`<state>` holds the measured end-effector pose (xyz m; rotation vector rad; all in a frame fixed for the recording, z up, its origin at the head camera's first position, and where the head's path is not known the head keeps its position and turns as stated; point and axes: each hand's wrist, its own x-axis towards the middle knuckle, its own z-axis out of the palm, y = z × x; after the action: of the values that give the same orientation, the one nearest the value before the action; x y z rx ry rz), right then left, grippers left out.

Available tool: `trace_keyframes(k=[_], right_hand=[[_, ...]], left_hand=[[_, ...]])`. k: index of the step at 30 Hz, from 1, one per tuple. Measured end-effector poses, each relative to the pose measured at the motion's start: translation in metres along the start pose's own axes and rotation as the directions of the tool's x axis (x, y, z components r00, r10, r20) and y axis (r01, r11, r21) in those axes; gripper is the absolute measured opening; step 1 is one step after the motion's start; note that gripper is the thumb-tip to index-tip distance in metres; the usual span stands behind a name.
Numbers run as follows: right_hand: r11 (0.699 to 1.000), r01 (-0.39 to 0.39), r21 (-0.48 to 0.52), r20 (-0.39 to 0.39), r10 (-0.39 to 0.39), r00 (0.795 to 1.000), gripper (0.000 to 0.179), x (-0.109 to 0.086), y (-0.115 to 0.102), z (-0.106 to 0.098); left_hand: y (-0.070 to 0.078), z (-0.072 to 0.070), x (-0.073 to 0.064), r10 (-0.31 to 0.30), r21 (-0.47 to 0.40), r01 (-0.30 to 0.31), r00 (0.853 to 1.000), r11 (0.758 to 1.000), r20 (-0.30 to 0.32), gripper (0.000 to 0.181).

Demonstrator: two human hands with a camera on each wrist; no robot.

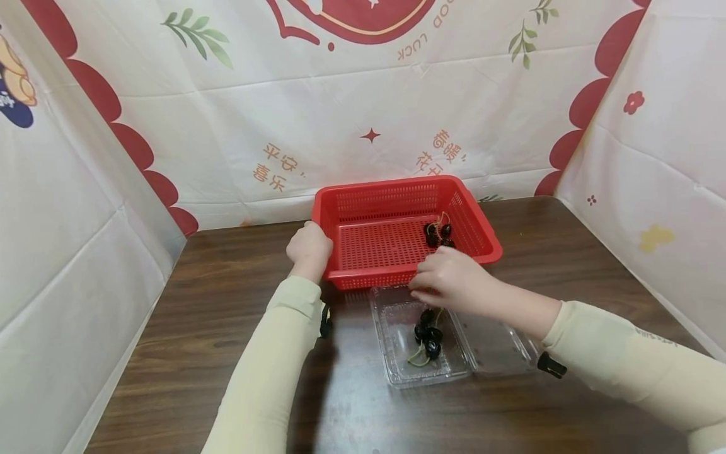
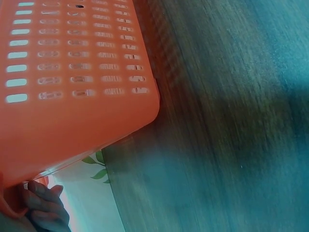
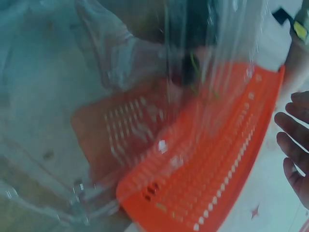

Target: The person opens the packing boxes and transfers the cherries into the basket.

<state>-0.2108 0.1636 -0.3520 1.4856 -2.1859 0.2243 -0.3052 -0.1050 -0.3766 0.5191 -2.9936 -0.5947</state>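
My left hand [image 1: 310, 247] grips the left rim of a red plastic basket [image 1: 405, 275]; in the left wrist view its fingers [image 2: 47, 205] curl at the rim. Several dark cherries [image 1: 432, 234] with stems lie inside the basket, toward its right side. In front of the basket stands a clear plastic box [image 1: 397, 369], its lid [image 1: 493, 347] folded out to the right. More dark cherries [image 1: 430, 340] sit in the box. Over the box's far edge, close to the basket's front rim, hovers my right hand [image 1: 450, 280]. Its fingers [image 3: 292, 137] are loosely bent, with nothing visible between them.
The brown wood-grain table [image 1: 227, 302] extends to both sides of the basket. A white printed cloth [image 1: 238, 113] hangs behind it and along both sides. Black straps with small devices [image 1: 552, 365] are on the wrists.
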Motion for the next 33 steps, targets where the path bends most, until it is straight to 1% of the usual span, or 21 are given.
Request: trace_keyframes(k=[5,10,12,16,20,23,25,28,33], right_hand=[[0.996,0.089,0.019,0.049,-0.09,0.995,0.014,-0.004,-0.017,0.015],[0.989,0.142,0.028,0.085,-0.144,0.986,0.016,-0.007,-0.028,0.024],[0.987,0.159,0.03,0.118,-0.161,0.98,0.016,-0.008,-0.032,0.027],[0.98,0.198,0.034,0.197,-0.201,0.96,0.014,-0.011,-0.039,0.032],[0.969,0.243,0.043,0.276,-0.245,0.929,0.016,-0.013,-0.045,0.037],[0.958,0.282,0.049,0.318,-0.283,0.905,0.016,-0.015,-0.048,0.039],[0.952,0.301,0.049,0.333,-0.3,0.894,0.016,-0.015,-0.049,0.04],[0.951,0.305,0.055,0.349,-0.305,0.886,0.016,-0.015,-0.051,0.039],[0.952,0.296,0.076,0.359,-0.303,0.883,0.018,-0.013,-0.053,0.039]], left_hand=[[0.0,-0.002,0.0,0.001,-0.001,-0.001,1.0,1.0,0.002,0.031],[0.0,-0.004,0.0,0.0,-0.003,0.0,1.0,1.0,0.0,0.031],[0.0,-0.004,0.0,0.001,-0.003,-0.001,1.0,1.0,-0.002,0.031],[-0.001,-0.004,-0.001,0.004,-0.002,-0.004,1.0,1.0,-0.001,0.03],[-0.001,-0.003,-0.002,0.006,-0.001,-0.006,1.0,1.0,0.008,0.03],[-0.001,-0.002,-0.002,0.007,0.001,-0.007,1.0,1.0,0.011,0.03],[-0.001,-0.001,-0.002,0.008,0.002,-0.008,1.0,1.0,0.009,0.03],[-0.001,0.0,-0.001,0.006,0.001,-0.006,1.0,1.0,0.002,0.029],[0.0,0.0,-0.001,0.01,0.002,-0.01,1.0,1.0,-0.003,0.029]])
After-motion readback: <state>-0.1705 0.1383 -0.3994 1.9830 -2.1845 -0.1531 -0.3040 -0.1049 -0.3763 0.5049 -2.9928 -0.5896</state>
